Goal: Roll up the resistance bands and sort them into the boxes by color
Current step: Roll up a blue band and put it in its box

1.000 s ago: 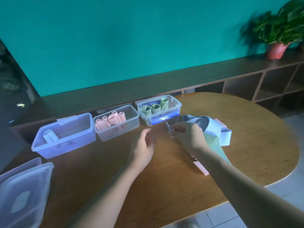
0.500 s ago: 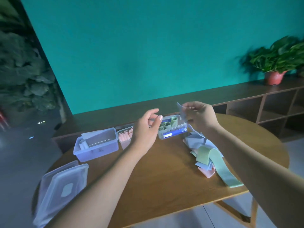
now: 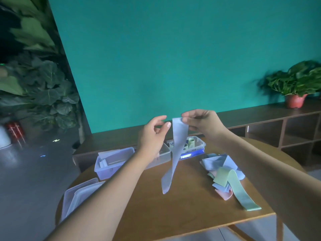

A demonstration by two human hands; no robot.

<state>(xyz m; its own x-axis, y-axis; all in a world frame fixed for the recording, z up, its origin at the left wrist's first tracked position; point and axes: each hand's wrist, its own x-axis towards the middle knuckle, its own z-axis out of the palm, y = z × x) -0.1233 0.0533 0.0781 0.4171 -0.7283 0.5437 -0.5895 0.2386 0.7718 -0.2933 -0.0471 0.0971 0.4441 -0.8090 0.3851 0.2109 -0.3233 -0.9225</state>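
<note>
The right hand (image 3: 201, 121) pinches the top end of a blue band (image 3: 175, 153), which hangs lengthwise toward the table (image 3: 173, 214). The left hand (image 3: 153, 132), fingers loosely spread and empty, waits just beside that upper end.

Blue band lifted clear of the pile — now hanging full length

A second ago the right hand (image 3: 202, 122) was down at the heap of loose bands (image 3: 224, 173) on the bench (image 3: 173, 211), fingers in the blue band (image 3: 175, 153); now it is raised to about the height of the far shelf top, pinching the band's upper end, and the strip dangles free with a twist — its lower end just above the bench. The left hand (image 3: 152, 134) has come up from near the bench to just beside the band's top edge, fingers parted, holding nothing.
</note>
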